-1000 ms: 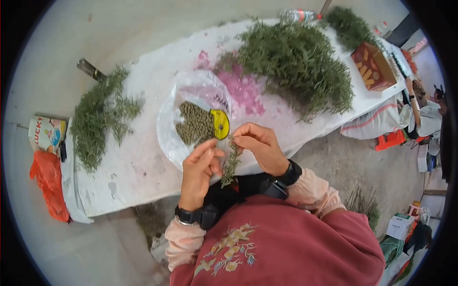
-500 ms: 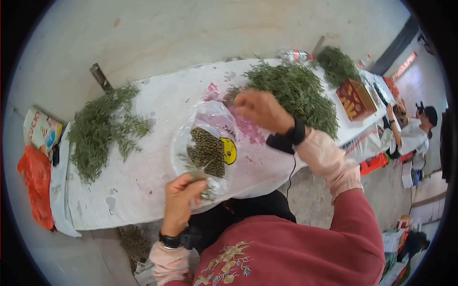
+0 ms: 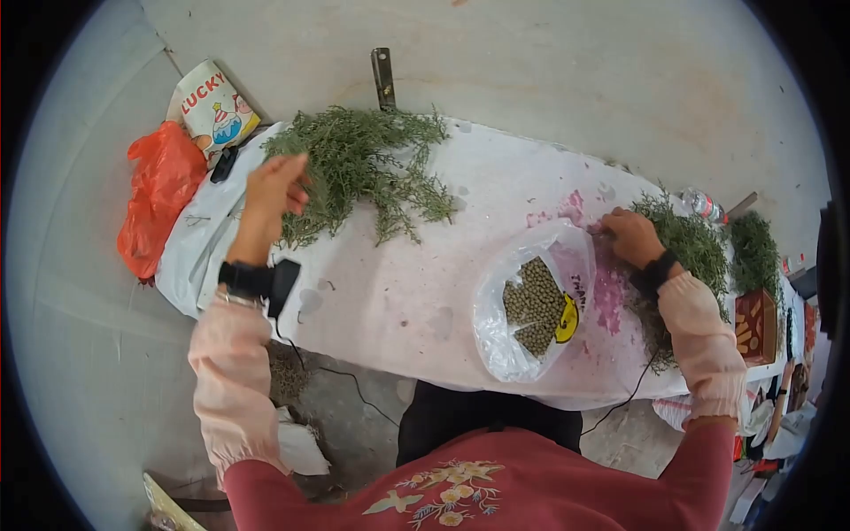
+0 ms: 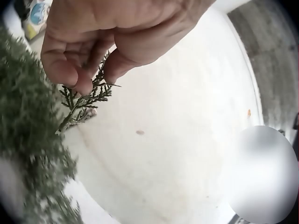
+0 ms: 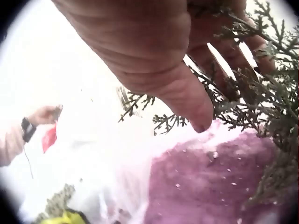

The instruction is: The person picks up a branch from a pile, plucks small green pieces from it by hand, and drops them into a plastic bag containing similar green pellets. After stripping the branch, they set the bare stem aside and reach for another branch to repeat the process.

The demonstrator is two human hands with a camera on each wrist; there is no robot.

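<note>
Up at the left, my left hand (image 3: 273,190) hangs over the edge of a heap of green conifer sprigs (image 3: 341,168). Its thumb and fingers pinch a small sprig (image 4: 72,112), shown in the left wrist view. My right hand (image 3: 633,237) reaches past the right rim of a clear plastic bag (image 3: 496,345). Seen from the right wrist, its fingers are spread among scaly-leaved sprigs (image 5: 275,102), thumb apart from them. Small round greenish pieces (image 3: 531,305) fill the bag's middle. A larger sprig heap (image 3: 682,234) lies behind the right forearm.
A red plastic bag (image 3: 164,199) and a LUCKY bag (image 3: 217,111) are at the table's left end. Toward the right end are a cardboard box (image 3: 755,327) and a plastic bottle (image 3: 704,205). Pink stains (image 3: 609,296) mark the white table cover (image 3: 398,292).
My left hand has carried its sprig from the plastic bag leftward to the left heap. My right hand has let go of the sprig and moved to the sprigs beyond the bag. The head view has swung left.
</note>
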